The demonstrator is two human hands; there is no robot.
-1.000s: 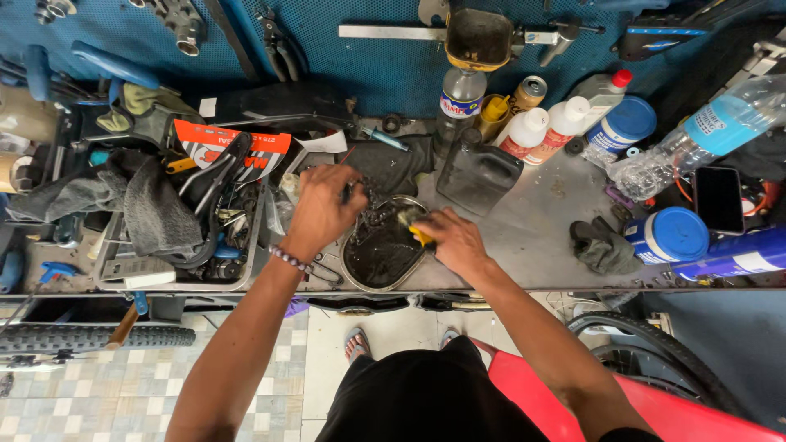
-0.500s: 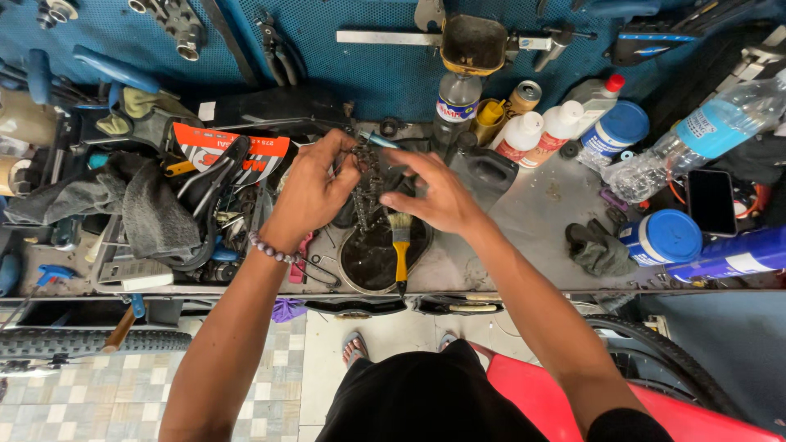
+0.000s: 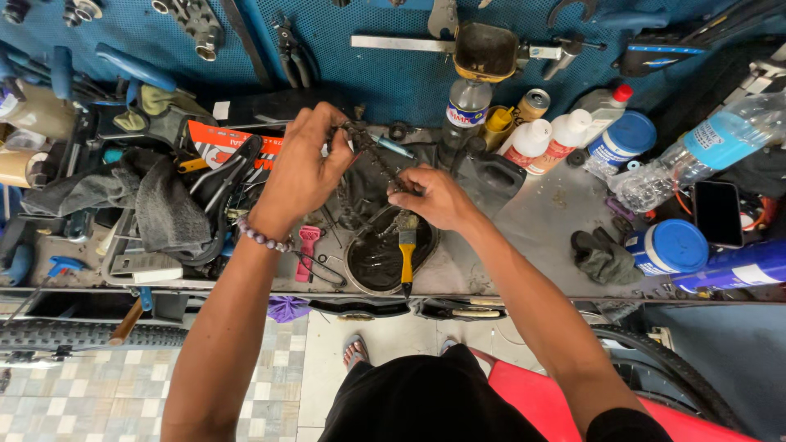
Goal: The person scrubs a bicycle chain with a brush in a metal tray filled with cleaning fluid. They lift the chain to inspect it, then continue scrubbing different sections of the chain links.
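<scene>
Hands work together above the surface (image 3: 557,237), both pinched on a dark chain (image 3: 372,155): the left hand (image 3: 303,168) grips its upper end, the right hand (image 3: 434,196) its lower part, the chain stretched between them. Just below, a yellow-handled brush (image 3: 407,254) rests across a round black bowl (image 3: 368,266). Plastic bottles (image 3: 544,139) stand to the right, grey rags (image 3: 160,205) to the left.
</scene>
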